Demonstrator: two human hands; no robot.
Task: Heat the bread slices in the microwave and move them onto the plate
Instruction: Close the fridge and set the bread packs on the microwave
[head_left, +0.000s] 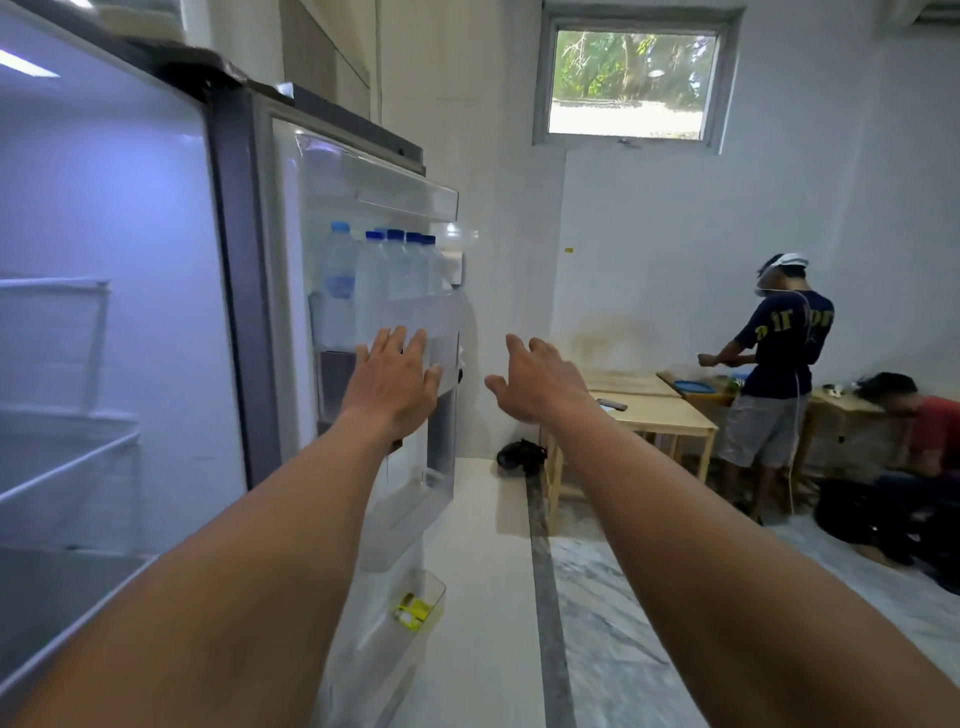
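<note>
No bread, microwave or plate shows in the head view. An open fridge fills the left side, its door (363, 218) swung out toward the room. My left hand (395, 379) lies flat with fingers spread against the inner door shelf (410, 322) that carries several water bottles (379, 270). My right hand (535, 379) hovers just right of the door's edge, fingers apart, holding nothing. The fridge interior (104, 312) shows bare glass shelves.
A yellow packet (412, 610) lies in a lower door bin. Wooden tables (660, 410) stand at the back right, where one person (774, 374) works standing and another (919, 431) sits low. A dark bag (521, 456) rests on the floor by the wall.
</note>
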